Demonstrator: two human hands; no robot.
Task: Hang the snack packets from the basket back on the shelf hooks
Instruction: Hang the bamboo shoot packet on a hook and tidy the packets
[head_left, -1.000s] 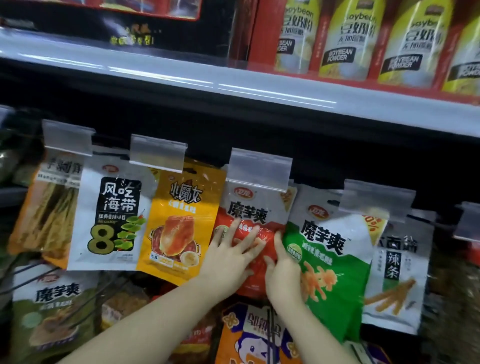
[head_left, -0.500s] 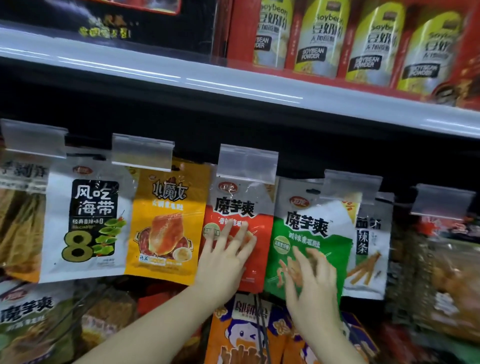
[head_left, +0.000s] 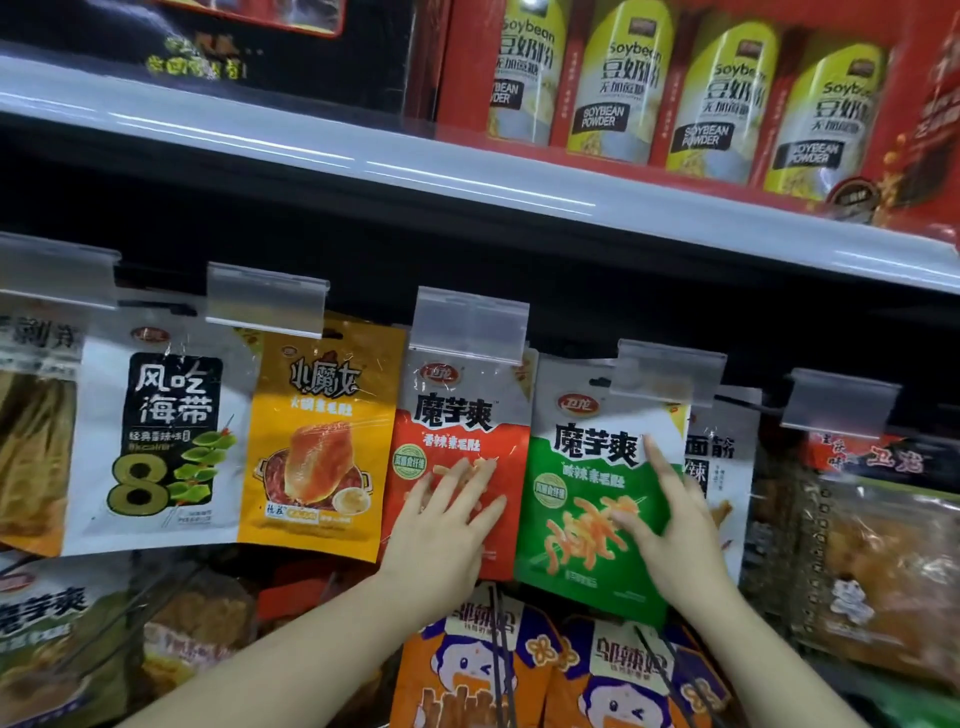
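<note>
From the head view, the right hand has slid rightward off the seam between the two konjac packets and now lies flat on the green packet, fingers straight and spread, smoothing it down. The left hand stays where it was, pressed open-palmed on the red packet just left of the green one. Neither grip is closed on anything; both are wide and only pressing. That suggests to me both packets are already on their hooks and are just being squared up side by side, so this pair looks finished and the next packet would come from the basket.

The basket itself is nowhere in view, so I can't say how many packets remain. The hooks are hidden behind the clear price tag holder above the red packet and its neighbours, so whether the hang-holes are fully seated can't be seen. The striped packet right of the green one is partly covered, and the far right edge is blurred.
</note>
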